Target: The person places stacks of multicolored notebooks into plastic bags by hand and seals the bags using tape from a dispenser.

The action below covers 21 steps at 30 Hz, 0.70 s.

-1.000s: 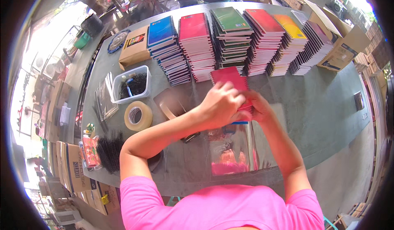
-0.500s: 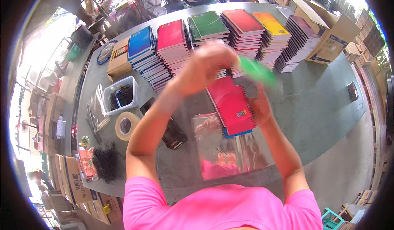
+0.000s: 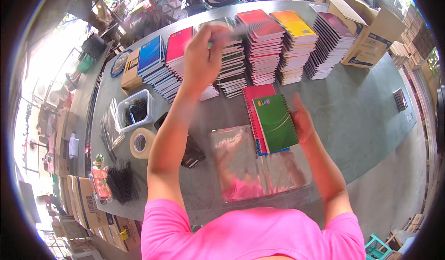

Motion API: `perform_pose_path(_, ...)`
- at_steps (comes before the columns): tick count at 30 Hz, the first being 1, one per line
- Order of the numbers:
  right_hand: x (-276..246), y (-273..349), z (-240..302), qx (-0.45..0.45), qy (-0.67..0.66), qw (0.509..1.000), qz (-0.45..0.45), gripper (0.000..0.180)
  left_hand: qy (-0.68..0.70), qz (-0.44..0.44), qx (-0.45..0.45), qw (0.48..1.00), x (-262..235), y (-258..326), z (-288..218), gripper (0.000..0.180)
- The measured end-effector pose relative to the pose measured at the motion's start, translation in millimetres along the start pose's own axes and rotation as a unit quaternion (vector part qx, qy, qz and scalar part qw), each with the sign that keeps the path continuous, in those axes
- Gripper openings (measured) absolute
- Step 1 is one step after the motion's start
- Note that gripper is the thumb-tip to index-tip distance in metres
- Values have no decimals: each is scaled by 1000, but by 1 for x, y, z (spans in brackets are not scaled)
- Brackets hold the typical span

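a person in a pink shirt is working at a grey counter (image 3: 361, 116), and the scene has shifted fast. half a second ago the left hand was swinging a green notebook through the air above a red one held up by the right hand; now the green notebook (image 3: 276, 123) is lying on the red notebook (image 3: 255, 97), both flat on the counter, with a blue edge showing under them.

the right hand (image 3: 301, 121) is resting against the right edge of the green notebook, fingers spread apart and flat, clamped on nothing. the left hand (image 3: 204, 58) is raised again over the row of notebook stacks (image 3: 259, 46), fingers curled together around something thin and blurred; what it is cannot be told from the picture.

a clear plastic bag (image 3: 245, 162) is lying just below the pile, toward the person, its upper edge touching or slipping under the blue edge.

judging from this, a small set of differently coloured notebooks is growing beside the bag, one colour at a time.

left of the left forearm are sitting a tape roll (image 3: 141, 142), a clear tub (image 3: 134, 111) and a dark bundle of coils (image 3: 121, 181). a cardboard box (image 3: 371, 32) is standing beyond the right fingers.
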State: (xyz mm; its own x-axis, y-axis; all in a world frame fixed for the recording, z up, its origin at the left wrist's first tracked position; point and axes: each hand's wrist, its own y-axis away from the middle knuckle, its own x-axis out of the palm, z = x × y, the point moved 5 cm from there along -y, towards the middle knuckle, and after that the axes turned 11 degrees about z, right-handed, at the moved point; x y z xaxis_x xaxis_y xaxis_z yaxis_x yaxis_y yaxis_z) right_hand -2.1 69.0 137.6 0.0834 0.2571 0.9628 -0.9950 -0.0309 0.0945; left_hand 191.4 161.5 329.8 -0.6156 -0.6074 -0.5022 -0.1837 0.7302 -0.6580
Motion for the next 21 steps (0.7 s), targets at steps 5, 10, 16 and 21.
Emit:
perform_pose_path(5, -15, 11, 20, -164, 128, 972, 107, 39, -117, 319, 156, 928, 94, 36, -22, 31)
perform_pose_path(10, -6, 41, 23, -113, 173, 976, -66, 34, 39, 487, -76, 869, 147, 12, -11, 17)
perform_pose_path(16, -67, 56, 5, -63, 149, 986, -33, 26, -86, 535, -35, 840, 199, 53, -28, 61)
perform_pose_path(21, -58, 69, 8, -91, 165, 980, -65, 27, -131, 481, 65, 864, 198, 68, -48, 44)
